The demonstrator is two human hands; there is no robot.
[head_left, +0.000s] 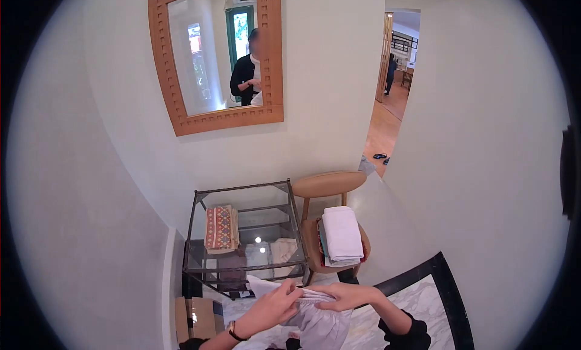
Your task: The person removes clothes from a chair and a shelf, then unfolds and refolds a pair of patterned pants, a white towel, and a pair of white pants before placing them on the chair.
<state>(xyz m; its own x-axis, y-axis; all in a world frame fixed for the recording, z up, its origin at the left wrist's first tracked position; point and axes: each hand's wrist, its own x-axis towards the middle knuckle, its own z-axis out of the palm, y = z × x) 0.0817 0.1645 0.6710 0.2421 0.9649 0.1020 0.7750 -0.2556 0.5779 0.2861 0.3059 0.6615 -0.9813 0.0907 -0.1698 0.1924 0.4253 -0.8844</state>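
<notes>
Both hands grip a pale, whitish-lilac cloth with a gathered, elastic-looking edge, low in the head view. My left hand [275, 306], with a band on its wrist, pinches the edge on the left side. From the right, my right hand [342, 295] closes on the same edge, fingers underneath and thumb on top. Below the hands the pale gathered cloth [324, 326] hangs in loose folds. One flat corner of it sticks out to the upper left. Its lower part runs out of the frame, so the whole shape is hidden.
A glass-topped metal table [254, 220] holds folded patterned cloths [221, 229], with more cloths on its lower shelf. Beside it, a wooden chair [330, 183] carries a stack topped by a folded white cloth [342, 235]. A cardboard box [206, 320] stands lower left. A wood-framed mirror [275, 117] hangs above.
</notes>
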